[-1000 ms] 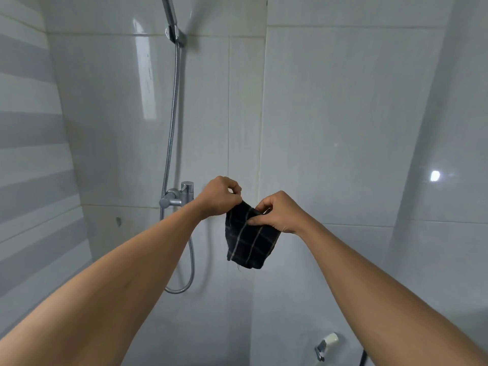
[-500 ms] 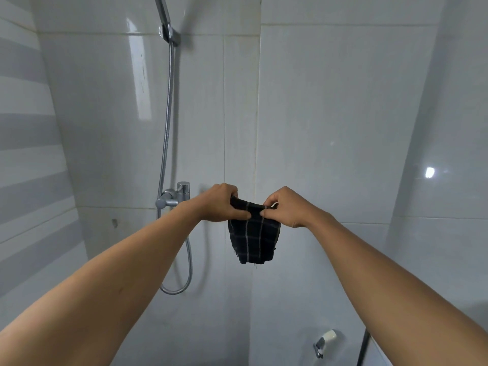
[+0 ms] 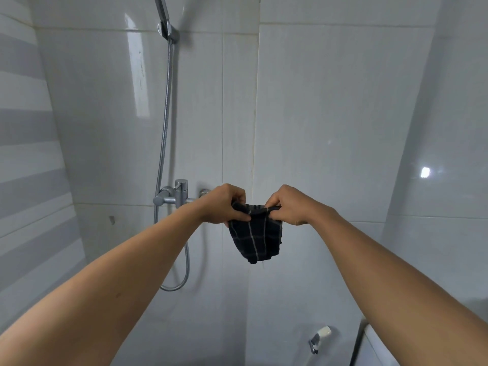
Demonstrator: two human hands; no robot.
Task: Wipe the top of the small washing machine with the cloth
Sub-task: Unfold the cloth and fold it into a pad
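Since a moment ago the hands have drawn slightly apart, stretching the cloth's (image 3: 255,233) top edge. The left hand (image 3: 224,203) and right hand (image 3: 289,204) each pinch a corner, and the dark checked cloth hangs between them before the tiled wall (image 3: 330,114), near the tap (image 3: 173,196). Folding it into a flat pad would probably wipe best. The washing machine's top isn't visible.
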